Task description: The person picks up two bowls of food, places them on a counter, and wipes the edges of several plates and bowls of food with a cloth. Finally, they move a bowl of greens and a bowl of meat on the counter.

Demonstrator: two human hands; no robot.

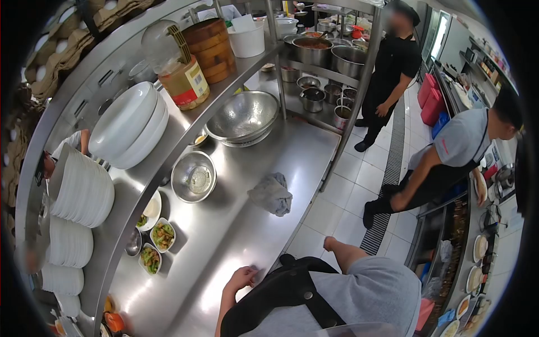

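My left hand (242, 277) is at the near edge of the steel counter (224, 236), its fingers loosely bent and nothing visible in them. My right hand (330, 243) hangs low beside my body over the floor, away from the counter; its fingers cannot be made out. A crumpled grey cloth (272, 194) lies on the counter beyond my left hand. Further left are two small white bowls of green and brown food, a nearer bowl (150, 259) and a farther bowl (163, 235). A steel bowl (193, 176) stands behind them.
A raised steel shelf (193, 118) carries stacked white plates (84, 185), large white bowls (126, 123) and a jar (185, 84). Nested metal colanders (242, 116) sit beneath it. Pots (313, 49) fill a rack. Two people, one in black (393, 67), one in grey (457, 140), stand in the aisle.
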